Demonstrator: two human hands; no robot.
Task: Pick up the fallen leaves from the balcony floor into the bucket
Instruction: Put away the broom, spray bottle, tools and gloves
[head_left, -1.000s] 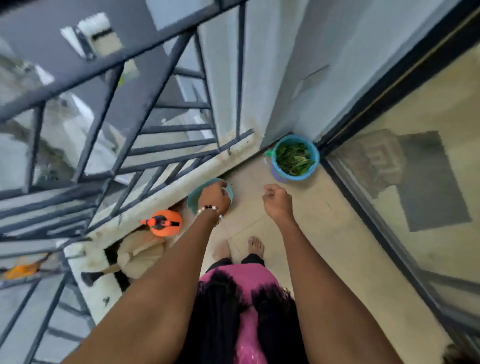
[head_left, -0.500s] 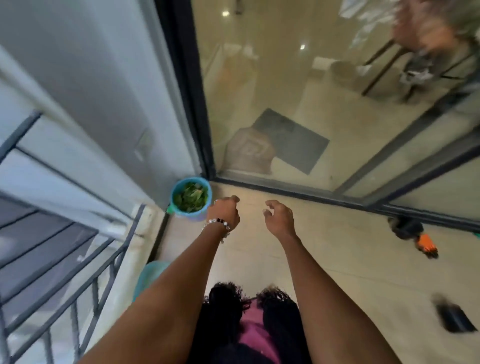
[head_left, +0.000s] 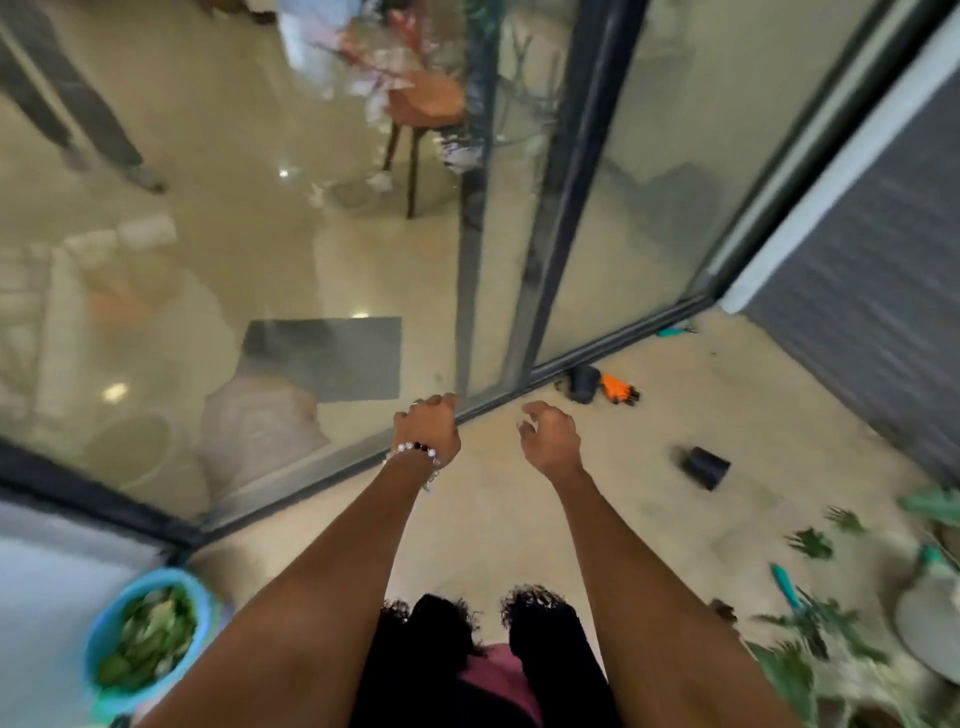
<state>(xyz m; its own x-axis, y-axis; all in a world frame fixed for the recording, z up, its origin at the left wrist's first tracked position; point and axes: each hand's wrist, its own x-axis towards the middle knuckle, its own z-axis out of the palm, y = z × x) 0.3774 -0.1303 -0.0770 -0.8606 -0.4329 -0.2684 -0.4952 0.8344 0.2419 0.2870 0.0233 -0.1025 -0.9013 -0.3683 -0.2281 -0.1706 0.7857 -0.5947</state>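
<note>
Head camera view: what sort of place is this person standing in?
Most likely a home balcony: a tiled floor runs along sliding glass doors with a room behind, and plant leaves lie at the right.

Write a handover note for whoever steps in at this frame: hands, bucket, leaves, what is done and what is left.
Left hand: loosely curled, holds nothing. Right hand: the same, no grip on anything.
Blue bucket: on the balcony floor at lower left by the wall, already holding a good layer of green leaves.
Fallen leaves: scattered on the floor at far right, near the plants.
Done: part of the pickup. Left: gather the right-side leaves and carry them across to the bucket.
</note>
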